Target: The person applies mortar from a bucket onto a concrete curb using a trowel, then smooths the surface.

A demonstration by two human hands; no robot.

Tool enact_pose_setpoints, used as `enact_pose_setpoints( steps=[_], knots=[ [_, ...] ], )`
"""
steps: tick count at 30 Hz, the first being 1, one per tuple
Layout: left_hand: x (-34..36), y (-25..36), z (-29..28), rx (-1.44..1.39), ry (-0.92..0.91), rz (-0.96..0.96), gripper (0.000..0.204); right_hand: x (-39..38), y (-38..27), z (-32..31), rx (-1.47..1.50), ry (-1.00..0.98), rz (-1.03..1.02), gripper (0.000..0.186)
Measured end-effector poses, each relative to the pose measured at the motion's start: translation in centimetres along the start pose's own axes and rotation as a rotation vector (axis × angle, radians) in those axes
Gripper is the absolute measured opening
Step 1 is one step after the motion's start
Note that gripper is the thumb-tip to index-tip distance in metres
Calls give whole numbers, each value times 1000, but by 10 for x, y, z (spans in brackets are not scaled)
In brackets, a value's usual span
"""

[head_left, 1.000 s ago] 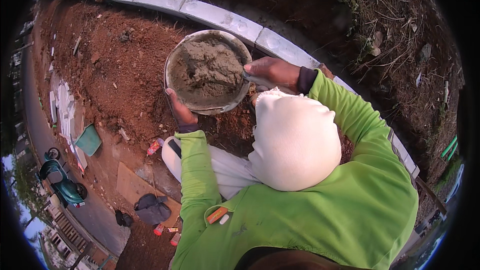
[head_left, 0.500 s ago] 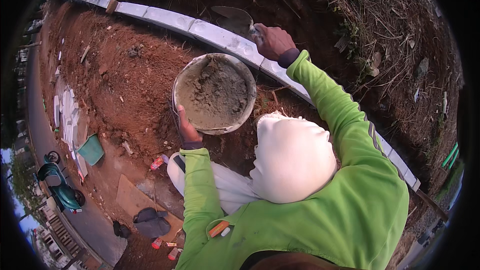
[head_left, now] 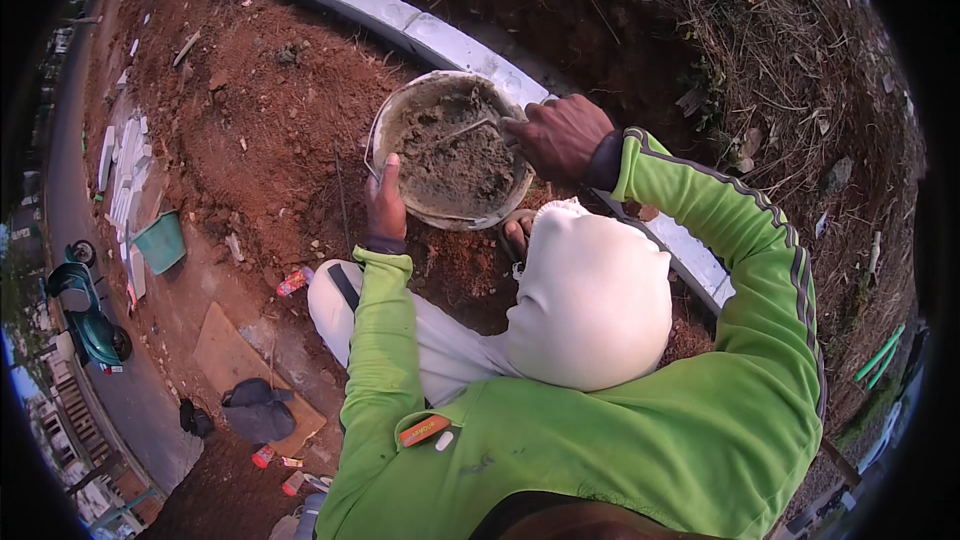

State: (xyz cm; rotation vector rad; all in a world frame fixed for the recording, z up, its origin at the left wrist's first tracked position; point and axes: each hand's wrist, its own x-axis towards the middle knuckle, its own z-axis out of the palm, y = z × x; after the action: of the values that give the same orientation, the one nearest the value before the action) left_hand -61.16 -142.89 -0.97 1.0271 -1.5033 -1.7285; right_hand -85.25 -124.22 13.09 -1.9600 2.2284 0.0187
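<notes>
My left hand (head_left: 387,205) grips the near-left rim of a round bucket (head_left: 457,223), its thumb up along the wall. Grey wet mortar (head_left: 435,172) fills much of the bucket, which stands on red soil beside a row of pale concrete kerb blocks (head_left: 443,43). In my right hand (head_left: 567,137) is a trowel (head_left: 476,127), held by its handle over the bucket's right rim. The trowel's metal neck shows above the mortar, while its blade is mostly sunk in or covered by it.
A dug trench (head_left: 600,50) runs beyond the kerb, with dry grass (head_left: 790,70) on its far bank. To the left lie a green tub (head_left: 160,243), several white blocks (head_left: 124,175), a board (head_left: 232,345) and a dark bag (head_left: 258,410). A green scooter (head_left: 90,310) stands on the road.
My right hand has brought the trowel from the trench beyond the kerb back into the bucket's mortar. My left hand stays on the rim. The whole view has shifted a little.
</notes>
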Motion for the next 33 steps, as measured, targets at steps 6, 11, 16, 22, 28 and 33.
enact_pose_setpoints(
  steps=[6, 11, 16, 22, 28, 33],
  knots=[
    [-20, 30, 28, 164, -131, 37, 50, 21, 33, 24, -118, -31, 143, 21],
    [-23, 20, 39, 139, -29, 163, 53, 9, 16, 44, 107, -270, 168, 26],
    [-20, 17, 48, 124, -50, 99, 56, 8, -3, 59, 309, -421, 109, 39],
    [-14, 3, 53, -19, -115, 132, 60, -5, -5, 93, 703, -412, -33, 52],
    [6, -37, 20, -142, -66, 81, 75, -22, 1, 103, 1078, -353, -18, 51],
    [-12, -4, 20, -262, 11, -160, 75, -17, 2, 73, 1614, -222, 199, 49]
  ],
)
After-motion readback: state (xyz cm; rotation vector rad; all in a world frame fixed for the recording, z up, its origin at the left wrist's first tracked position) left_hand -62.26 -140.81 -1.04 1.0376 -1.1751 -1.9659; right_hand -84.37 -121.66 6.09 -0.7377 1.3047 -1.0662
